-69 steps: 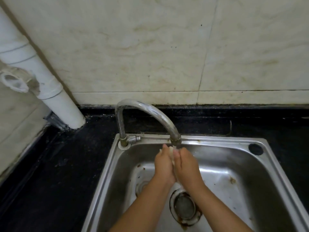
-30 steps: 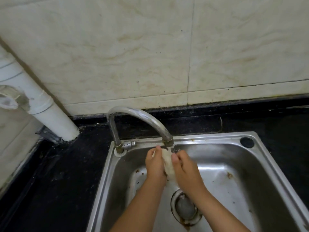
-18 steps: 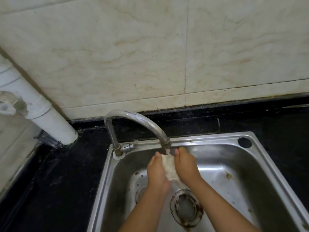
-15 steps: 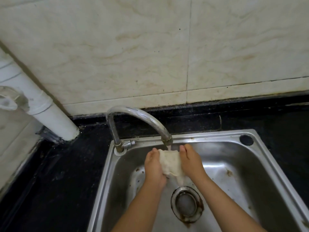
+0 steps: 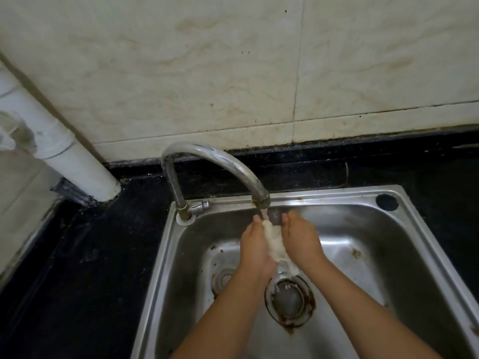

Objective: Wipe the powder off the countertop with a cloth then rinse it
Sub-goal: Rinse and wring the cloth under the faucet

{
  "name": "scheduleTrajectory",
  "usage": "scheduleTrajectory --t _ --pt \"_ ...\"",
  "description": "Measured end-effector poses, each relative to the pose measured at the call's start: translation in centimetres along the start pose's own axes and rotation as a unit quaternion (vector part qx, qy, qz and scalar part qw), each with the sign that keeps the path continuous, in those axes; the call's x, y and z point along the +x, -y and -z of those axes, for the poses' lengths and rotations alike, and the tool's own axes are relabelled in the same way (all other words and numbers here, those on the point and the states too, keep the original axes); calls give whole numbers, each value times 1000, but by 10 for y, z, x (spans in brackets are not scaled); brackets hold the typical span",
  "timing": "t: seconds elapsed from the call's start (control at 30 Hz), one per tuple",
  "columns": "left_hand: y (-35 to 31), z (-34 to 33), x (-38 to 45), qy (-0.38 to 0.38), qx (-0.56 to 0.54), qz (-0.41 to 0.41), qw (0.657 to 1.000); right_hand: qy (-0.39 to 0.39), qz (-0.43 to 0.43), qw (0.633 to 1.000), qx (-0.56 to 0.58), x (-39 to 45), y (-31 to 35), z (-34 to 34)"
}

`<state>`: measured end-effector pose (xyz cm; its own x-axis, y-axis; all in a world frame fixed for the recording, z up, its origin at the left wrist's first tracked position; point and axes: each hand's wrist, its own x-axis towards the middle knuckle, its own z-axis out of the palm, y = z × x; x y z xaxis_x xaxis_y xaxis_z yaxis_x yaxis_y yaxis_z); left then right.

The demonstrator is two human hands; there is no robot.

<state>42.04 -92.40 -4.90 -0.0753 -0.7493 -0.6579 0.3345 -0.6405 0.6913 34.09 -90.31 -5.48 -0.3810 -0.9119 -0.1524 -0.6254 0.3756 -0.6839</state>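
Note:
A small whitish cloth (image 5: 275, 246) is bunched between my two hands inside the steel sink (image 5: 363, 198), right under the spout of the curved tap (image 5: 220, 161). Water runs from the spout onto the cloth. My left hand (image 5: 255, 246) holds its left side and my right hand (image 5: 302, 238) holds its right side, palms facing each other. A wet tail of cloth hangs down toward the drain (image 5: 289, 300). The black countertop (image 5: 85, 268) lies around the sink.
A white pipe (image 5: 64, 154) slants down to the counter's back left corner. The tiled wall (image 5: 207, 73) stands close behind the tap. A small tap lever (image 5: 199, 204) sticks out at the tap base. A round hole (image 5: 386, 202) sits in the sink's back right rim.
My hands have come closer together, squeezing the cloth from a spread patch into a narrow bunch under the running water.

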Motion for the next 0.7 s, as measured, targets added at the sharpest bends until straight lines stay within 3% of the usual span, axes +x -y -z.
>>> scheduleTrajectory --t 0.13,0.23,0.37,0.43,0.57,0.7 --pt "1 13 -3 32 -29 -28 999 34 -72 968 240 -4 -10 2" --pt "-5 21 -5 59 0 -72 996 117 -85 940 308 -9 -22 4" --pt "-8 31 -5 105 5 -83 991 90 -67 880 462 -18 -15 17" --pt "-4 30 3 80 -17 -44 996 63 -16 904 422 -24 -7 20" --pt "0 17 16 32 -43 86 995 30 108 965 239 -50 4 14" --pt "-3 4 13 22 -42 84 995 -6 126 977 169 -65 7 2"
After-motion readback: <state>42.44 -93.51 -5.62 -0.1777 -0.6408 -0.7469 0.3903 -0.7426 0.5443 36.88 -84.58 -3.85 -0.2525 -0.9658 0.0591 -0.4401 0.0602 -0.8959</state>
